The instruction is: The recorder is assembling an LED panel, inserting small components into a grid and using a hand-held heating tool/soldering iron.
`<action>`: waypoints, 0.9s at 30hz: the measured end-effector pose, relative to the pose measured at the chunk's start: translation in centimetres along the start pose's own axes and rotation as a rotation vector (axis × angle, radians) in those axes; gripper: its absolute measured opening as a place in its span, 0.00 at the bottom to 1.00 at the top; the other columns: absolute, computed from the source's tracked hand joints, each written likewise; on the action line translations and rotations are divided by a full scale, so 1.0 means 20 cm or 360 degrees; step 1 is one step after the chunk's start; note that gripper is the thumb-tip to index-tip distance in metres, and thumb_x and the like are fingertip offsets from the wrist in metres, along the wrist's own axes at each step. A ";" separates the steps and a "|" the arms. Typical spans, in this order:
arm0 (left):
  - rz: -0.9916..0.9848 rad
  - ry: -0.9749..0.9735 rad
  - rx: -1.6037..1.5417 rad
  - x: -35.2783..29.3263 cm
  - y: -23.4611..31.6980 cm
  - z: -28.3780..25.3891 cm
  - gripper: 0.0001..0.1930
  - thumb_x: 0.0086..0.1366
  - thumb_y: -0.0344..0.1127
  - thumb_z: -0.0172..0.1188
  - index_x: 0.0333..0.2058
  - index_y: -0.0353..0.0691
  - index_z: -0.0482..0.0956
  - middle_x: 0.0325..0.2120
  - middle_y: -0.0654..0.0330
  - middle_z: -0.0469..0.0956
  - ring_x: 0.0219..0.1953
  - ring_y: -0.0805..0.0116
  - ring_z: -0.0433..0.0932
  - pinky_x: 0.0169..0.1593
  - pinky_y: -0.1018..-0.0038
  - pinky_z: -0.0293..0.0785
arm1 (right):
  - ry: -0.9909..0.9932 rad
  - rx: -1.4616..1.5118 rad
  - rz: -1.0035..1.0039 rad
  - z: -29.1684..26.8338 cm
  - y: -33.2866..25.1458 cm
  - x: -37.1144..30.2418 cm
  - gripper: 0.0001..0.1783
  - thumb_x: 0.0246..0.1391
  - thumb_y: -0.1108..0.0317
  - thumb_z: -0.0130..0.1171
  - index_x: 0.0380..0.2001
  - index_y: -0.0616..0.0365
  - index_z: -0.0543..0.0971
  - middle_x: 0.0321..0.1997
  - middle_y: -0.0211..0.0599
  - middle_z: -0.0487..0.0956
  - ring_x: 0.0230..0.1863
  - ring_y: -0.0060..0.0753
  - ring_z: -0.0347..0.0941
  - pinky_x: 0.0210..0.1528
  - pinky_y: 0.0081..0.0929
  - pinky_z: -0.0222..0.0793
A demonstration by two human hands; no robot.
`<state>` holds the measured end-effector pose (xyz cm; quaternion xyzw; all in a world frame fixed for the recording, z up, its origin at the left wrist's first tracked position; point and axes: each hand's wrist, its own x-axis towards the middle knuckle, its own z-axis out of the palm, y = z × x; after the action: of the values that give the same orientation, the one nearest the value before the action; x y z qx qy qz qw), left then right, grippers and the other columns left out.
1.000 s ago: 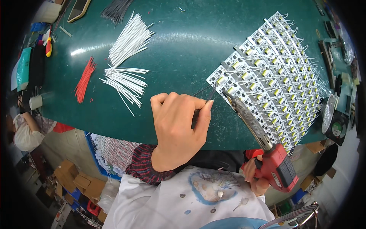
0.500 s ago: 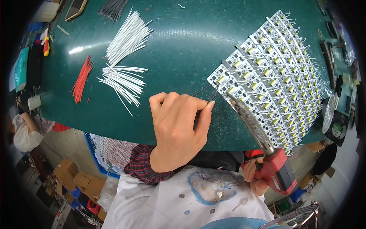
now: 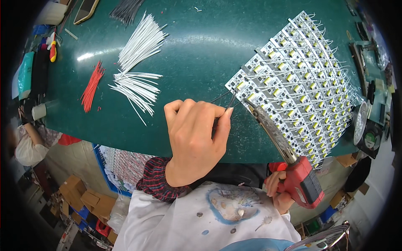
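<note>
My left hand [image 3: 194, 140] pinches thin black wires [image 3: 230, 101] between thumb and fingertips, beside the near-left edge of a circuit board panel [image 3: 274, 79]. This white panel carries rows of yellow-and-white parts with thin white wires. At the lower right my right hand [image 3: 278, 192] is wrapped round the red and black handle of a soldering gun [image 3: 305, 183]. The gun's long metal barrel points up and left, and its tip lies at the panel's edge, close to the black wires. Whether tip and wire touch, I cannot tell.
On the green table [image 3: 201, 62] lie white wires [image 3: 142, 42], red wires [image 3: 92, 85] and black wires [image 3: 124, 10]. A phone [image 3: 86, 10] is at the far left, near a red-and-yellow tool [image 3: 52, 51]. A solder spool [image 3: 370, 140] sits right. Another person's arm [image 3: 33, 136] shows left.
The panel has shifted slightly left in view. My right hand and the soldering gun have moved a little up and left. My left hand keeps its pinch on the black wires.
</note>
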<state>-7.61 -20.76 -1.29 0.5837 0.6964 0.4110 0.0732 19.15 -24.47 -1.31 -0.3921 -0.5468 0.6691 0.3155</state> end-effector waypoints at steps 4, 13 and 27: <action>0.0002 0.0018 0.0024 0.01 0.01 0.01 0.09 0.50 0.24 0.66 0.21 0.40 0.73 0.15 0.66 0.68 0.18 0.69 0.64 0.37 0.71 0.59 | 0.0065 -0.0057 -0.0115 0.02 0.02 -0.01 0.42 0.44 0.32 0.57 0.47 0.62 0.67 0.11 0.24 0.65 0.13 0.22 0.61 0.19 0.21 0.58; 0.0011 -0.0021 0.0052 -0.01 0.01 0.00 0.08 0.51 0.25 0.66 0.23 0.41 0.73 0.18 0.66 0.71 0.22 0.66 0.66 0.37 0.68 0.57 | 0.0184 0.0007 -0.0163 0.05 0.03 -0.02 0.46 0.45 0.33 0.57 0.53 0.62 0.64 0.11 0.25 0.64 0.12 0.22 0.61 0.19 0.22 0.59; 0.0015 -0.0017 -0.0105 -0.06 0.09 0.03 0.07 0.52 0.27 0.65 0.22 0.42 0.75 0.16 0.66 0.70 0.21 0.68 0.68 0.37 0.69 0.56 | 0.0320 0.0150 -0.0205 0.03 0.00 -0.09 0.46 0.48 0.34 0.56 0.53 0.66 0.64 0.10 0.26 0.65 0.10 0.22 0.59 0.16 0.20 0.57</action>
<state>-5.54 -21.58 -0.97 0.5864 0.6793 0.4311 0.0942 19.60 -26.34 -0.98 -0.4060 -0.5044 0.6298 0.4290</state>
